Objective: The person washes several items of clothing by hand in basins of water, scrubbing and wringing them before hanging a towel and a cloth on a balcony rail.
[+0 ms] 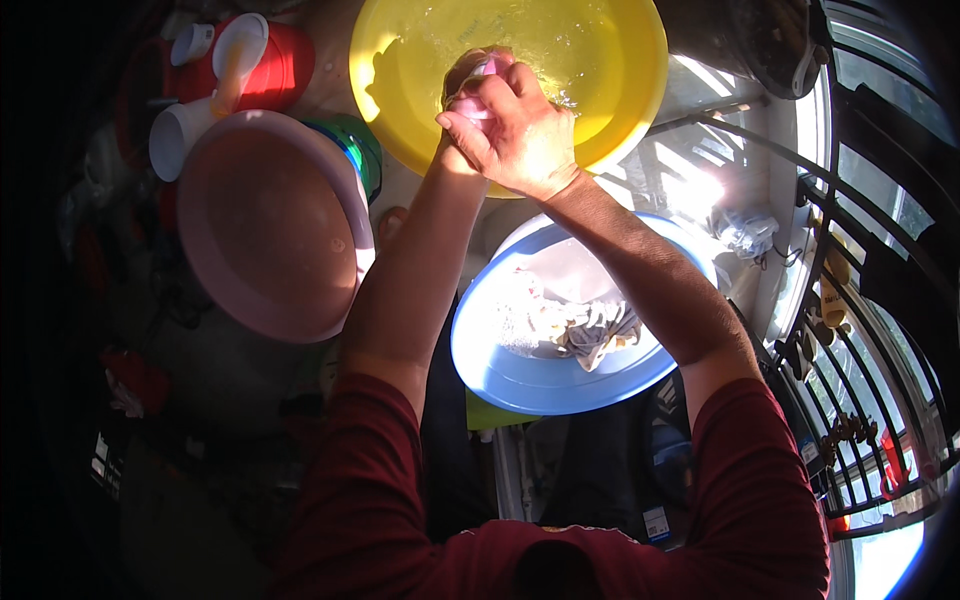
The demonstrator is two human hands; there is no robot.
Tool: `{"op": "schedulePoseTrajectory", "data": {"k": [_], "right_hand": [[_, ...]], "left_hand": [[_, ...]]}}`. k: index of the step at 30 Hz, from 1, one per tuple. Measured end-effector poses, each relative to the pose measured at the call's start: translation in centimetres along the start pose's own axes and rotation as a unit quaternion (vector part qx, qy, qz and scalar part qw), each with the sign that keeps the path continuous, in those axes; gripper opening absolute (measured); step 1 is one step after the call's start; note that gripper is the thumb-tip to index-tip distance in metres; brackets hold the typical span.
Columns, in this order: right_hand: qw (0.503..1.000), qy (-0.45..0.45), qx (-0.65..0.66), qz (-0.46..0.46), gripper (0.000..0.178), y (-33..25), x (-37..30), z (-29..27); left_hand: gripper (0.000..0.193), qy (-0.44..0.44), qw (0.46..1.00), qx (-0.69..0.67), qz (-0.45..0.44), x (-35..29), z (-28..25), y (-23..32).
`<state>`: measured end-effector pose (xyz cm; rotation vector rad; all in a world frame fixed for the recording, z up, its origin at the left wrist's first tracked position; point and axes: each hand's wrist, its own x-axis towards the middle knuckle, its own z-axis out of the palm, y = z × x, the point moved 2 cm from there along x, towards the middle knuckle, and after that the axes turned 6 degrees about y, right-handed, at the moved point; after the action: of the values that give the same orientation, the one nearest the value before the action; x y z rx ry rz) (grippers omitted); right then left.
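Observation:
Both my arms reach forward over a yellow basin (620, 120) with clear, rippling water in it. My right hand (530, 125) is closed around a bunched pink cloth (472, 107). Pressed up against it, my left hand (474, 68) grips the same cloth from the far side, its fingers partly hidden. Only small pink folds show between the hands. Nearer to me, under my right forearm, sits a blue basin (545, 398) holding wet, crumpled laundry (598, 332), some of it grey and white.
A pale pink basin (260, 240) stands tilted at the left. Behind it are a red bucket (288, 62), white scoops (178, 138) and a green container (360, 150). Dark metal railings (840, 340) line the right side by bright windows. A crumpled clear plastic bag (745, 233) lies near them.

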<state>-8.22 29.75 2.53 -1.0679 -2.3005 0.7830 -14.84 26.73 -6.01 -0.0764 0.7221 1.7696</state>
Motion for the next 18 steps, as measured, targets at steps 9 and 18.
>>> {"op": "schedulePoseTrajectory", "data": {"k": [9,18], "right_hand": [[0.992,-0.029,-0.007,0.121,0.036,9.9,1.8,2.4],[0.983,-0.062,0.065,0.163,0.043,15.9,-0.6,4.9]], "left_hand": [[0.023,0.216,0.971,0.076,-0.067,1.0,-0.5,-1.4],[0.068,0.106,0.547,0.815,0.156,3.9,-5.7,-1.3]]}}
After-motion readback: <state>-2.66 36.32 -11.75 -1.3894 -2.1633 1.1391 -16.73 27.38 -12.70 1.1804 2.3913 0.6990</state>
